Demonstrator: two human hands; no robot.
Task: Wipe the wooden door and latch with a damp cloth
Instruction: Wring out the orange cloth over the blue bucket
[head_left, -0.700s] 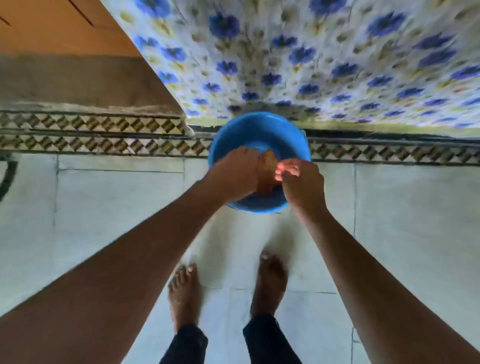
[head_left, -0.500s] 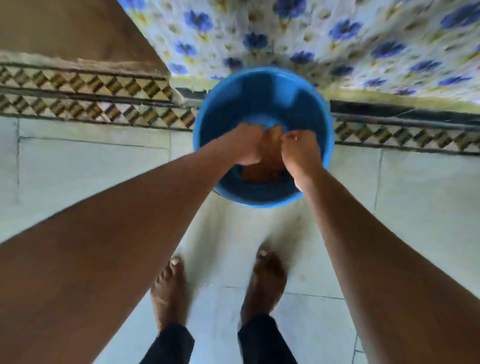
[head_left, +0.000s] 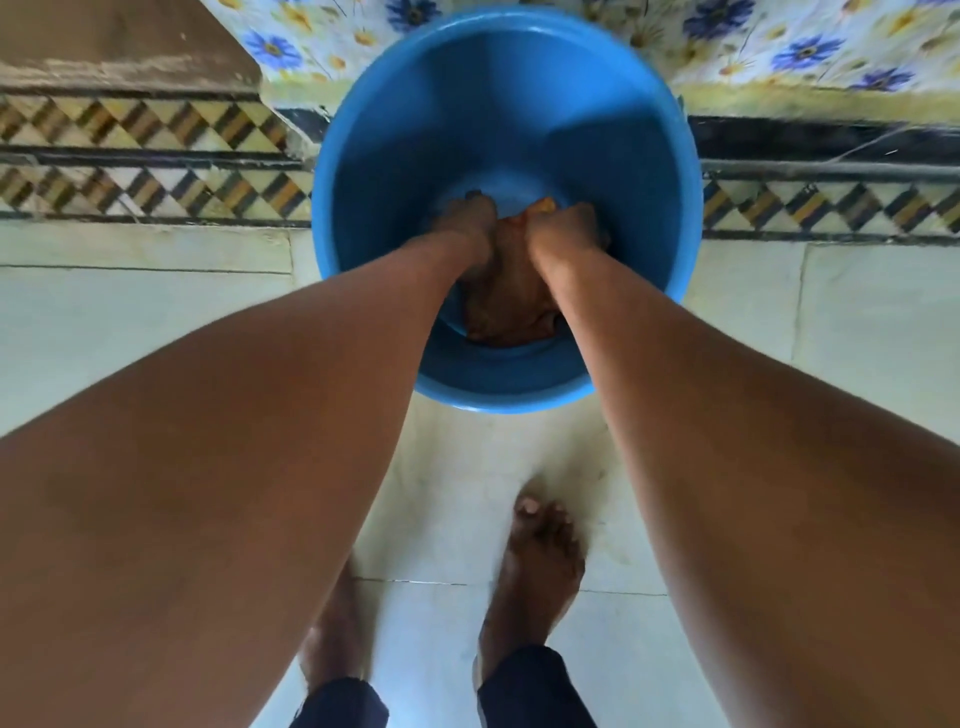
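A brown cloth (head_left: 511, 306) is now pushed deep into the blue bucket (head_left: 374, 171), where moments earlier it was held at the rim. It is gripped by the closed left hand (head_left: 465, 221) and right hand (head_left: 563, 223). Wetting is judged underway; no door is seen.

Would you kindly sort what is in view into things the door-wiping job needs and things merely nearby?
Part of the job:
- cloth
- blue bucket
- left hand
- right hand

Merely nearby:
- floral curtain
- patterned tile border
- floor
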